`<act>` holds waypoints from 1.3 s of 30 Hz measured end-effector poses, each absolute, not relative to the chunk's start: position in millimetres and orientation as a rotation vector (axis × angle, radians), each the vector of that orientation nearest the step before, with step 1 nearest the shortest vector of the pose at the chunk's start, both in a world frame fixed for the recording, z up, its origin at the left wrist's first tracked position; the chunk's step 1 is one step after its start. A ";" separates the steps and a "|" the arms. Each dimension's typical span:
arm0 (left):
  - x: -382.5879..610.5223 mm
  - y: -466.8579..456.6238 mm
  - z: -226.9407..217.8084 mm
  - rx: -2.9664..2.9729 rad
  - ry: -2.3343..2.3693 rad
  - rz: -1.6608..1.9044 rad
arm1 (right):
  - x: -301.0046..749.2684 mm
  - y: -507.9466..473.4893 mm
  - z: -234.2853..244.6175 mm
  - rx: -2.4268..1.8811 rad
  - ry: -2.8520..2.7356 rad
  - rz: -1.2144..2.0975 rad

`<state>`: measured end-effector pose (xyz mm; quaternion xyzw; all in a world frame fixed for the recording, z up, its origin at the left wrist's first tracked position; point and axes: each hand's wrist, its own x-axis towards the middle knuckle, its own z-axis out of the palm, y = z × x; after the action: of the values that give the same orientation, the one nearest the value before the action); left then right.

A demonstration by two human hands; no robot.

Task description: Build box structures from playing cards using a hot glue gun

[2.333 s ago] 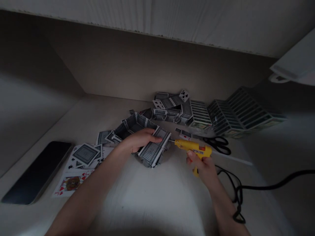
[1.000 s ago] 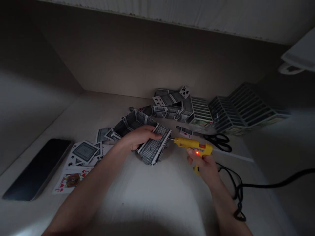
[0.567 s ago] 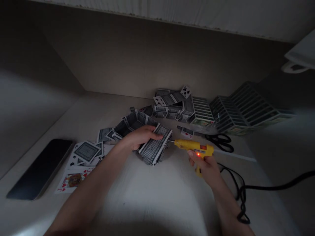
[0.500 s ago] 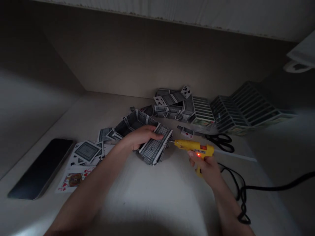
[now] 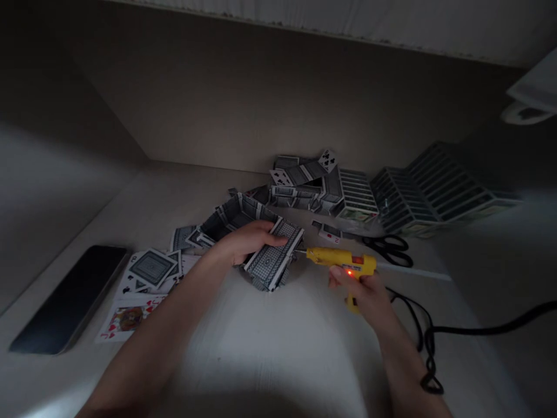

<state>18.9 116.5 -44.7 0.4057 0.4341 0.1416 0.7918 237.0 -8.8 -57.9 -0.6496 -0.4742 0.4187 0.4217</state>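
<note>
My left hand [image 5: 255,239] grips the near end of an open, box-like structure built from playing cards [image 5: 272,261], thumb on its patterned top face and the other fingers hidden. Wrapped round the handle of a yellow hot glue gun [image 5: 333,257] is my right hand [image 5: 359,290]. A red light glows on the gun's side. Its thin metal nozzle points left and meets the right edge of the card structure; whether it touches or is just short of it, I cannot tell. Any glue at the tip is too small to see.
A black phone [image 5: 67,299] and loose playing cards [image 5: 152,268] lie at left. Behind stand more card constructions [image 5: 304,180] and stacked card packs [image 5: 435,191]. Black scissors [image 5: 389,249] lie right of centre. The gun's black cord [image 5: 478,332] runs off to the right.
Almost nothing differs. The whole view has shifted slightly, and both hands keep their grips, with the glue gun's nozzle still at the card structure's right edge.
</note>
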 end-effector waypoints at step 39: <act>19.9 115.7 -44.1 0.895 0.948 0.315 | 231.1 -11.4 -49.0 -1.692 -1.213 0.998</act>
<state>19.9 115.7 -44.1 0.4147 0.4391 0.1461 0.7835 231.1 -11.4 -49.0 -0.6702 -0.4804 0.3955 0.4046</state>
